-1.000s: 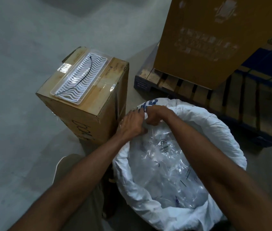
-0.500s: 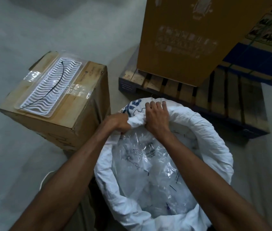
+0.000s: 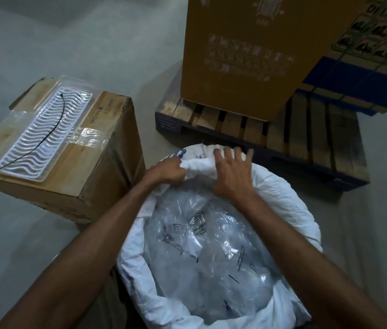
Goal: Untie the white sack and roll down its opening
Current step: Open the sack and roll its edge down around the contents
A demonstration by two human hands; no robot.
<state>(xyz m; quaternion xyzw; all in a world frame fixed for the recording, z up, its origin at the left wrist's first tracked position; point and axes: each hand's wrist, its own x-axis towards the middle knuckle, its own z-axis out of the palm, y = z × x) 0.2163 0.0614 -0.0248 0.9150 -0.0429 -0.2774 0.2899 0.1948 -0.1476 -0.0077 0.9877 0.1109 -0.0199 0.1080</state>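
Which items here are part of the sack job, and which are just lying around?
In use: white sack; left hand, gripping its rolled rim; right hand, pressing that rim.

Lying about: cardboard box; plastic tray; wooden pallet; tall carton.

Dim, bluish indoor light; wide-angle bend at the edges.
Glare glints off clear plastic bags (image 3: pixel 211 252) and box tape (image 3: pixel 88 136); the right hand (image 3: pixel 231 172) fingertips are motion-blurred; soft shadows pool on the floor (image 3: pixel 33 233).
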